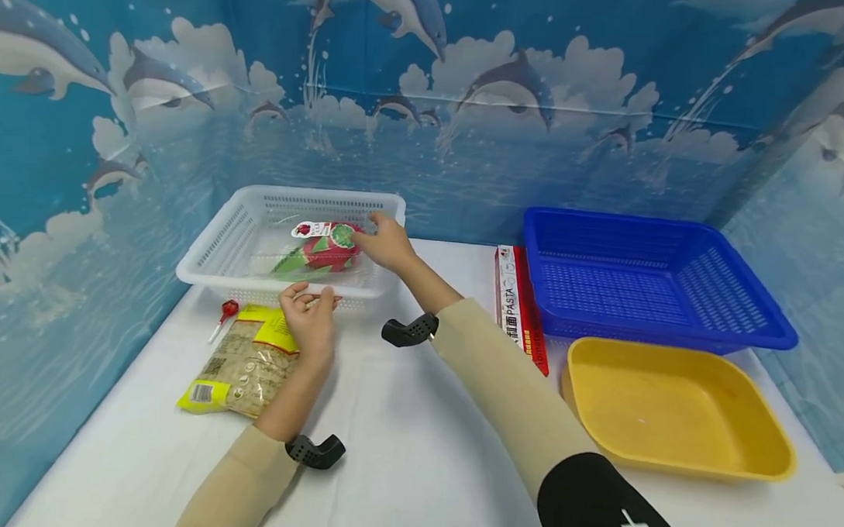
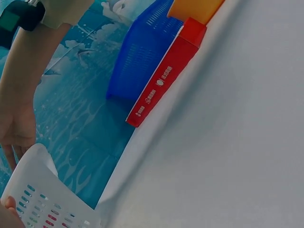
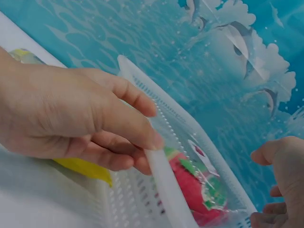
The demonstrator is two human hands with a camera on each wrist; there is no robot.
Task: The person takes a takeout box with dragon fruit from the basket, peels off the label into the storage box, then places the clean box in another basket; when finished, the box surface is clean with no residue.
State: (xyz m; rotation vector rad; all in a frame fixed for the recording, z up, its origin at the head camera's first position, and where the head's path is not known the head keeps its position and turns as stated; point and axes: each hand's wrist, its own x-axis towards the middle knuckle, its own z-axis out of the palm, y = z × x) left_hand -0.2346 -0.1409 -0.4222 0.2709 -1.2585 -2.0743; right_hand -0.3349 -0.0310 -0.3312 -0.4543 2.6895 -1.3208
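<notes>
A white perforated basket stands at the back left of the table. Inside it lies a clear plastic pack with a red and green dragon fruit and a white label. At the basket's front rim, my left hand pinches the edge between thumb and fingers; the right wrist view shows this left hand close up. My right hand is over the basket's right end, thumb beside the pack. Its fingers are spread and loosely bent, with nothing visible between them in the right wrist view.
A yellow-labelled bag of dry brown food and a red lollipop lie before the basket. To the right are a red pasta box, a blue basket and a yellow tray. A dolphin-print curtain hangs behind.
</notes>
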